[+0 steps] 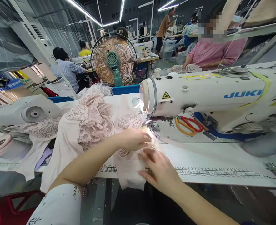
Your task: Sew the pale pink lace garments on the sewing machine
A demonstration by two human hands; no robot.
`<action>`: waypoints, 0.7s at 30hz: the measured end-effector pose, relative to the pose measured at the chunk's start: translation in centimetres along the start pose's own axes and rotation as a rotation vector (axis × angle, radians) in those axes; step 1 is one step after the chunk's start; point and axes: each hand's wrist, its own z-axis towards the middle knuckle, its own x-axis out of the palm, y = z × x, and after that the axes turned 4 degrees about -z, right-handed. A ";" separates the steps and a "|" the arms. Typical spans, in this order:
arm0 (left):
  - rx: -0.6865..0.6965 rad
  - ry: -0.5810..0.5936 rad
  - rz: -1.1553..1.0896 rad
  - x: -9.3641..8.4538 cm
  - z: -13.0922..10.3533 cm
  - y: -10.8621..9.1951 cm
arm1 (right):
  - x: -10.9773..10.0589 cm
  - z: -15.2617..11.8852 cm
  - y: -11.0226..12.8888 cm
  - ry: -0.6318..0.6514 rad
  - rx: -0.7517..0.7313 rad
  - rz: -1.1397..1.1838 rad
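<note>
A pale pink lace garment (128, 170) lies under my hands, its upper part reaching toward the needle area of a white JUKI sewing machine (175, 93). My left hand (136, 139) is closed on the lace close to the presser foot (153, 125), fingers bent over the garment's right edge. Just below it, my right hand (161, 168) grips that same edge with curled fingers, its thumb set apart lower on the cloth. The fingertips of both hands partly cover the seam. The machine's lamp shines brightly on this spot.
A heap of similar lace garments (91, 115) lies left of my hands. Scissors with orange and red handles (189, 125) rest under the machine arm. A second machine (32, 111) and a ribbon roll (4, 145) stand left. A fan (114, 59) and several co-workers are beyond.
</note>
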 end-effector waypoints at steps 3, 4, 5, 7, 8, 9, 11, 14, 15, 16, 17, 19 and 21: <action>0.157 0.008 -0.064 2.5 0.4 2.7 | 0.3 0.0 0.8 -0.011 0.002 -0.084; 0.140 -0.006 -0.053 3.4 0.3 3.4 | 0.4 0.1 0.8 -0.023 0.000 -0.113; 0.111 -0.023 -0.040 4.2 0.3 4.0 | 0.4 0.3 0.8 -0.032 -0.006 -0.140; 0.061 -0.043 -0.018 5.1 0.2 4.7 | 0.3 0.8 0.4 -0.034 -0.032 -0.182; 0.037 -0.045 -0.007 5.3 0.2 4.8 | 0.2 1.2 0.0 -0.031 -0.054 -0.193; 0.015 -0.044 0.005 5.4 0.3 4.8 | 0.0 1.5 -0.4 -0.026 -0.084 -0.196; -0.022 -0.045 0.032 5.3 0.4 4.5 | -0.3 2.1 -1.2 -0.013 -0.152 -0.182; -0.062 -0.080 0.073 5.3 0.6 3.7 | -0.7 2.5 -2.3 -0.001 -0.207 -0.138; -0.078 -0.099 0.088 5.4 0.7 3.3 | -0.8 2.5 -2.7 -0.002 -0.222 -0.120; -0.098 -0.120 0.103 5.5 0.8 3.0 | -0.9 2.6 -3.1 -0.003 -0.241 -0.102; -0.120 -0.138 0.117 5.7 0.9 2.7 | -1.0 2.6 -3.5 0.001 -0.266 -0.087; -0.170 -0.158 0.136 6.0 1.2 2.0 | -1.2 2.6 -4.5 0.003 -0.324 -0.070; -0.218 -0.163 0.140 6.0 1.6 1.5 | -1.3 2.5 -5.6 -0.007 -0.359 -0.078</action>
